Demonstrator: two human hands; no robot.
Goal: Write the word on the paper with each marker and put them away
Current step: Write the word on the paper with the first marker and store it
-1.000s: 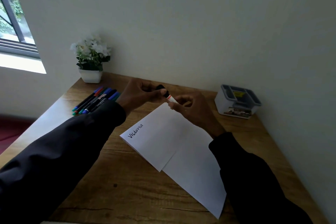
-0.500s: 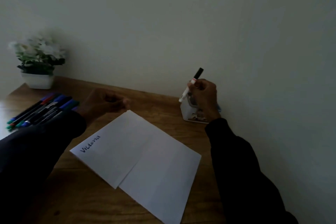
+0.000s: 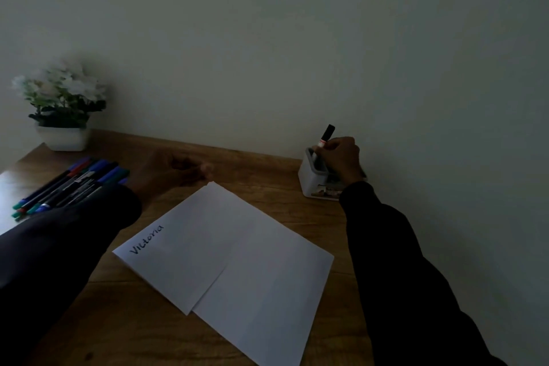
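A white sheet of paper [image 3: 225, 249] lies on the wooden desk [image 3: 261, 172] with "Victoria" written in black near its left corner. My right hand [image 3: 341, 157] grips a black-capped marker [image 3: 326, 134], holding it upright with its lower end inside the white and grey holder [image 3: 312, 181] at the back right. My left hand [image 3: 175, 168] rests on the desk just beyond the paper's far corner, fingers curled and holding nothing. Several markers [image 3: 71, 184] in blue, red, green and black lie in a bunch at the left.
A small white pot with white flowers [image 3: 61, 104] stands at the back left corner against the wall. The wall runs right behind the holder. My dark sleeves cover the desk's front left and right.
My right hand has carried the capped marker from the paper over to the holder and lowered it in. My left hand has let go and stayed near the paper. The view has turned right.
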